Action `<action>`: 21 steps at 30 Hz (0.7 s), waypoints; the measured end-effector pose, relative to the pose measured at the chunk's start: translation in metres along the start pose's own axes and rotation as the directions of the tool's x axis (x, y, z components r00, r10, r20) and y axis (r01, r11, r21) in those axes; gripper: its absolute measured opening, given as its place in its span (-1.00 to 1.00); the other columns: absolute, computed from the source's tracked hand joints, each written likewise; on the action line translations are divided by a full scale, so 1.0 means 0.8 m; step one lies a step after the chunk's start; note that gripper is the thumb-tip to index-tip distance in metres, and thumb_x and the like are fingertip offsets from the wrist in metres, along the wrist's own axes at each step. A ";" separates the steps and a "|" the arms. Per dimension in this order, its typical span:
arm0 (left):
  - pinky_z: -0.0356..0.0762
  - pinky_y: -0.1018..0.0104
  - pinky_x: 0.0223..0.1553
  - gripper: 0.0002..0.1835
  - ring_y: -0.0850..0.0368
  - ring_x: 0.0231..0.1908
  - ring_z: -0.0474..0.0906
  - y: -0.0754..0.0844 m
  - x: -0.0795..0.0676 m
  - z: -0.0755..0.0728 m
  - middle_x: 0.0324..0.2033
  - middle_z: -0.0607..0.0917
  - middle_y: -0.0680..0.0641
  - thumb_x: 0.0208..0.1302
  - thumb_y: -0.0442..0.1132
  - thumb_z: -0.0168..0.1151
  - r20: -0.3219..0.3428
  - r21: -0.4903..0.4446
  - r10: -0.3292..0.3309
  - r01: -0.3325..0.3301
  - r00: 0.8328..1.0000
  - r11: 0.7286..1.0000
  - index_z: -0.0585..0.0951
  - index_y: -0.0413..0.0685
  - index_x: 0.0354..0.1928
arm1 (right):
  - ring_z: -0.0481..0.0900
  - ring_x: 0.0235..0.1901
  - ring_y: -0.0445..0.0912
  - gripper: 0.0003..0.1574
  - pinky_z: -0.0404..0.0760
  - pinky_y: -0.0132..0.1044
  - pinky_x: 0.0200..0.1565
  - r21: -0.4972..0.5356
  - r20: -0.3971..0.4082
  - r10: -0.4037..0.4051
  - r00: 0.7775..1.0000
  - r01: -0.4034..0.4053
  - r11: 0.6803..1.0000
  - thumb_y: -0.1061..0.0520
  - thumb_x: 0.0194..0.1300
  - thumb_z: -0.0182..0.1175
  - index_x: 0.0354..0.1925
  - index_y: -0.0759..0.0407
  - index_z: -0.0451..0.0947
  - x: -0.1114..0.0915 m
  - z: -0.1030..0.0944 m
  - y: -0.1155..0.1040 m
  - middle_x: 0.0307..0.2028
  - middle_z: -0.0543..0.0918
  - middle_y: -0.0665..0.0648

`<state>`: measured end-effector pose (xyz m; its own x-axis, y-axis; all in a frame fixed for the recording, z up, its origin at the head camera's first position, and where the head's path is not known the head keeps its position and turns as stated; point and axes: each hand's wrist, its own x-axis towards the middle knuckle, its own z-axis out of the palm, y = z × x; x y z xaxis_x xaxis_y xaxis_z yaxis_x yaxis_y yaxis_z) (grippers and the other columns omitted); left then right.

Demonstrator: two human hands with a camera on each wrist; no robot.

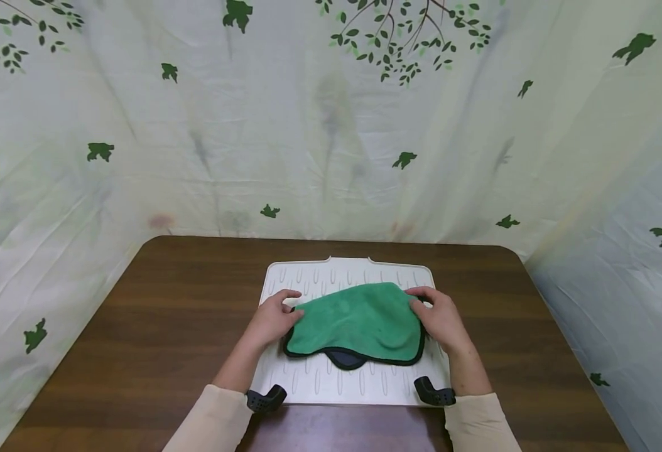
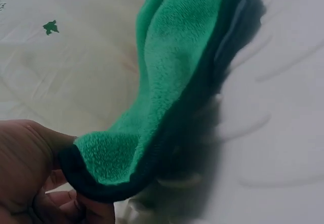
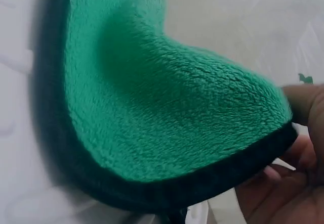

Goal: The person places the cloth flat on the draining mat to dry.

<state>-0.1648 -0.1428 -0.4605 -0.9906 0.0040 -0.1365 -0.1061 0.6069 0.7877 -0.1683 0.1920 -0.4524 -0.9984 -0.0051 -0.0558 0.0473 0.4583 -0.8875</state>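
A green plush cleaning cloth (image 1: 359, 323) with black edging is held over a white ribbed board (image 1: 365, 386). My left hand (image 1: 274, 319) pinches its left end between thumb and fingers; the left wrist view shows the black-edged corner in that grip. On the other side, my right hand (image 1: 437, 316) pinches the upper right corner, seen closely in the right wrist view. Between the hands the cloth (image 3: 152, 113) bends and sags. A dark rounded flap (image 1: 347, 360) shows below its front edge. The cloth hides the middle of the board.
The board lies on a brown wooden table (image 1: 184, 326) with rounded far corners. A pale curtain (image 1: 308, 144) printed with green leaves hangs behind the table and along both sides. Black wrist cameras (image 1: 265, 398) are worn over the cream sleeves (image 1: 209, 420).
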 end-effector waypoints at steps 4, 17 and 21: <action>0.48 0.32 -0.44 -0.49 0.12 -0.32 0.52 0.000 -0.008 -0.004 -0.27 0.63 -0.09 0.10 -0.34 0.26 0.041 -0.164 -0.001 0.007 0.999 0.987 0.51 0.06 0.15 | 0.44 -0.24 -0.02 -0.64 0.49 -0.24 -0.26 0.037 -0.103 0.006 0.995 -0.002 0.999 -0.10 0.28 0.15 -0.16 0.15 0.59 0.002 0.003 -0.004 -0.21 0.55 0.15; 0.48 0.33 -0.40 -0.36 0.03 -0.25 0.53 0.016 -0.037 -0.032 0.13 0.47 -0.14 0.09 -0.52 0.05 0.043 -0.411 0.188 -0.154 0.981 0.898 0.42 0.17 0.23 | 0.40 -0.05 0.04 -0.53 0.47 -0.16 -0.08 0.109 -0.088 -0.030 0.996 0.040 0.993 0.18 0.30 0.10 0.19 0.09 0.41 -0.006 -0.011 -0.014 0.19 0.37 0.17; 0.40 0.37 -0.57 -0.33 0.06 -0.57 0.47 0.015 -0.044 -0.038 0.20 0.38 -0.14 0.11 -0.53 0.03 0.043 -0.389 0.225 -0.191 0.973 0.901 0.37 0.12 0.28 | 0.38 0.04 0.07 -0.45 0.43 -0.08 -0.02 0.079 -0.027 -0.057 0.998 0.059 0.995 0.24 0.28 0.06 0.24 0.07 0.34 -0.006 -0.012 -0.013 0.24 0.31 0.20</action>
<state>-0.1340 -0.1600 -0.4282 -0.9845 0.1743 0.0190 0.0606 0.2365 0.9697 -0.1643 0.1954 -0.4383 -0.9999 -0.0074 0.0073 -0.0096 0.3852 -0.9228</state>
